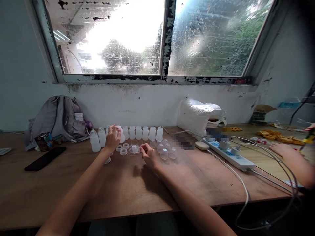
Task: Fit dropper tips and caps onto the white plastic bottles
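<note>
My left hand (113,139) is closed around a frosted white baby bottle (120,134), tilted in front of the back row. My right hand (148,155) is pinched beside a cluster of clear bottle nipples (135,149); what its fingertips hold, if anything, is too small to tell. Several open frosted bottles (139,133) stand upright in a row behind my hands. At the left end stand bottles with domed tops (94,141). Translucent collar rings (123,151) lie between my hands. Clear domed caps (164,154) sit in a group right of my right hand.
A black phone (45,158), a small box (44,141) and a grey backpack (59,114) are at the left. Right are a white bag (194,114), a power strip (230,155) and looping cables. Another person's hand (283,150) rests near yellow parts (278,136).
</note>
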Action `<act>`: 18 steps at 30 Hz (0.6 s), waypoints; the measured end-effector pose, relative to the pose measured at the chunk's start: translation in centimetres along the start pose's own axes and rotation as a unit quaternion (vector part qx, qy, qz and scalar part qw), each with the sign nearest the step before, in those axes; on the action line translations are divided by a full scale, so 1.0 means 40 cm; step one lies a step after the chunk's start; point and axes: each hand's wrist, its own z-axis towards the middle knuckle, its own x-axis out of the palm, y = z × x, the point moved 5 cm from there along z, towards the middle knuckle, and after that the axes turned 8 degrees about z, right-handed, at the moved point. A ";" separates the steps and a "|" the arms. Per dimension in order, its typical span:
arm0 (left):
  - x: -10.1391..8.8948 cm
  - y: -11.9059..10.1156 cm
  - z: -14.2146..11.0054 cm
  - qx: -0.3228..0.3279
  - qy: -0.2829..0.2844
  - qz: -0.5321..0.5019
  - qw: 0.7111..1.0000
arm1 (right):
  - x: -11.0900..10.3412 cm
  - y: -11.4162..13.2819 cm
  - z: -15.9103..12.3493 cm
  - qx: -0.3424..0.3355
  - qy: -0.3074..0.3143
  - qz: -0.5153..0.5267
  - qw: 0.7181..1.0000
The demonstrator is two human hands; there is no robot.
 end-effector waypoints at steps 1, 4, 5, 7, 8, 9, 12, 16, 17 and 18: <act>-0.012 -0.017 -0.020 0.011 -0.011 -0.039 0.999 | -0.006 -0.005 0.003 0.020 -0.011 0.021 1.000; -0.020 -0.060 -0.087 0.045 -0.003 -0.133 0.990 | -0.023 -0.019 0.011 0.068 -0.044 0.073 0.994; -0.014 -0.073 -0.109 0.056 0.011 -0.154 0.986 | -0.028 -0.024 0.013 0.079 -0.055 0.083 0.992; 0.007 -0.093 -0.146 0.081 0.052 -0.185 0.978 | -0.035 -0.032 0.017 0.095 -0.072 0.103 0.988; 0.019 -0.100 -0.161 0.090 0.073 -0.199 0.973 | -0.036 -0.036 0.018 0.100 -0.078 0.114 0.985; 0.032 -0.105 -0.174 0.093 0.092 -0.217 0.967 | -0.037 -0.039 0.020 0.104 -0.082 0.126 0.983; 0.068 -0.110 -0.201 0.066 0.140 -0.284 0.946 | -0.035 -0.042 0.025 0.107 -0.083 0.166 0.977; 0.107 -0.114 -0.223 0.032 0.205 -0.343 0.916 | -0.035 -0.028 0.030 0.091 -0.073 0.228 0.967; 0.113 -0.115 -0.227 0.028 0.218 -0.353 0.909 | -0.037 -0.023 0.031 0.086 -0.072 0.237 0.965; 0.117 -0.116 -0.228 0.023 0.228 -0.362 0.904 | -0.040 -0.019 0.032 0.082 -0.071 0.242 0.964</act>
